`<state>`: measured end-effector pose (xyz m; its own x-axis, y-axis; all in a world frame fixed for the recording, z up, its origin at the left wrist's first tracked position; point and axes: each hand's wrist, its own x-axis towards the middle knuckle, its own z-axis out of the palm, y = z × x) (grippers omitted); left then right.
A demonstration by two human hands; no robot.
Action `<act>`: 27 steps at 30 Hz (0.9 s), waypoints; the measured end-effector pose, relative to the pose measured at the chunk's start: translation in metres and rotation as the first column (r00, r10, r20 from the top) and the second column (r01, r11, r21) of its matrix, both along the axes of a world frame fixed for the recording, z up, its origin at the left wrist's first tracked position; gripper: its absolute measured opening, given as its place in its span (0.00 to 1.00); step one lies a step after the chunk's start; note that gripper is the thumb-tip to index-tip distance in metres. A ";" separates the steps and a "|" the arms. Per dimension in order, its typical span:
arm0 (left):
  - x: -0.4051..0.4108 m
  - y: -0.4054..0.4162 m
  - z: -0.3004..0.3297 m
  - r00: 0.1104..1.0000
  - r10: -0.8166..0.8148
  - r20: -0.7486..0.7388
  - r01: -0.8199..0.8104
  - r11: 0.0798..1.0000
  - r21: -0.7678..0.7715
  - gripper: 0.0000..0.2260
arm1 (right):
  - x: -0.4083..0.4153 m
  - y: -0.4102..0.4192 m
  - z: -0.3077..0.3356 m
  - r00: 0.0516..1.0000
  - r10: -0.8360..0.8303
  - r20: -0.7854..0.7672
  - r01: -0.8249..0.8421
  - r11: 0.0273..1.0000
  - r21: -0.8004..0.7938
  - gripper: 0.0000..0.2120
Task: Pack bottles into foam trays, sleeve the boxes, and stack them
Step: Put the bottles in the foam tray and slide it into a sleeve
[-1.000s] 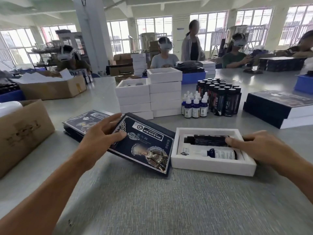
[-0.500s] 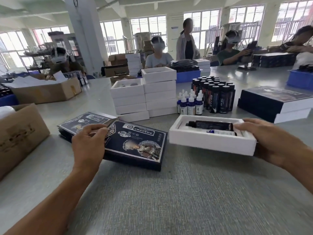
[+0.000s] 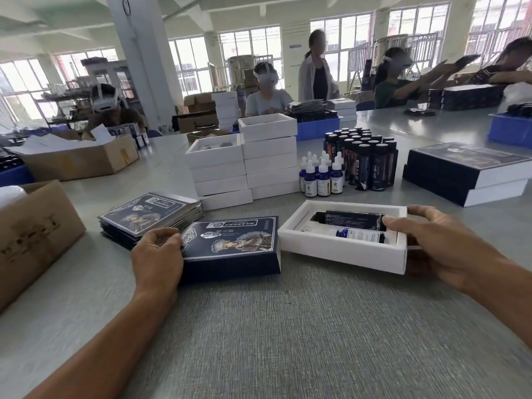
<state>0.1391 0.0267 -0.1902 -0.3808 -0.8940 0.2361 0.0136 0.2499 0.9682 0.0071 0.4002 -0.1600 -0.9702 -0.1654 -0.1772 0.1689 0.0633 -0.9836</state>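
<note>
**Tray lined up with the sleeve mouth**

The filled foam tray was the landmark here. It carried a dark bottle and a dropper bottle lying side by side, and its left end stood just beside the open end of the blue sleeve. The right hand gripped the tray's right end, fingers curled over the far rim and thumb on the near side. The left hand clasped the sleeve's far end, left of the tray, fingers bent over its top edge.

Against the frame a second before, the tray had been lifted and swung so that its short end faced the sleeve, whereas it had sat flat on the bench with the right hand only touching it. The sleeve had also been turned from a skewed lie to one in line with the tray. Packing looked finished for this tray; sliding it into the sleeve seemed the step in hand.

Behind the tray stood empty white trays and loose bottles; a pile of flat sleeves lay left of it.
</note>
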 end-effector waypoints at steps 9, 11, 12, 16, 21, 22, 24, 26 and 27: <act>0.000 0.000 -0.001 0.999 0.034 -0.016 -0.033 0.997 0.063 0.05 | 0.009 -0.006 -0.001 0.989 0.146 -0.017 -0.147 0.989 -0.002 0.35; 0.000 0.002 -0.001 1.000 0.006 0.023 -0.007 1.000 0.012 0.05 | 0.012 -0.010 -0.002 0.975 0.221 0.001 -0.221 0.975 0.015 0.34; 0.001 0.003 -0.001 0.999 -0.008 0.040 0.009 1.000 -0.019 0.05 | 0.012 -0.010 -0.002 0.968 0.251 0.009 -0.251 0.968 0.018 0.33; 0.000 0.008 -0.002 0.996 -0.020 0.082 0.029 0.993 -0.115 0.05 | 0.008 -0.004 0.001 0.952 0.305 0.016 -0.306 0.951 0.038 0.32; -0.001 0.013 -0.002 0.990 -0.069 0.123 0.086 0.987 -0.136 0.06 | 0.001 0.004 0.003 0.940 0.340 0.041 -0.342 0.937 0.070 0.31; -0.001 0.014 -0.002 0.990 -0.071 0.118 0.086 0.988 -0.132 0.06 | 0.000 0.006 0.003 0.939 0.342 0.043 -0.344 0.935 0.081 0.32; -0.001 0.015 -0.001 0.991 -0.072 0.110 0.086 0.989 -0.120 0.07 | -0.002 0.008 0.003 0.937 0.346 0.045 -0.349 0.932 0.101 0.33; 0.000 0.017 0.001 0.991 -0.075 0.115 0.088 0.989 -0.116 0.07 | -0.004 0.010 0.004 0.935 0.351 0.046 -0.354 0.928 0.116 0.33; 0.000 0.018 0.001 0.990 -0.076 0.119 0.090 0.989 -0.116 0.07 | -0.004 0.011 0.005 0.935 0.352 0.047 -0.355 0.927 0.123 0.33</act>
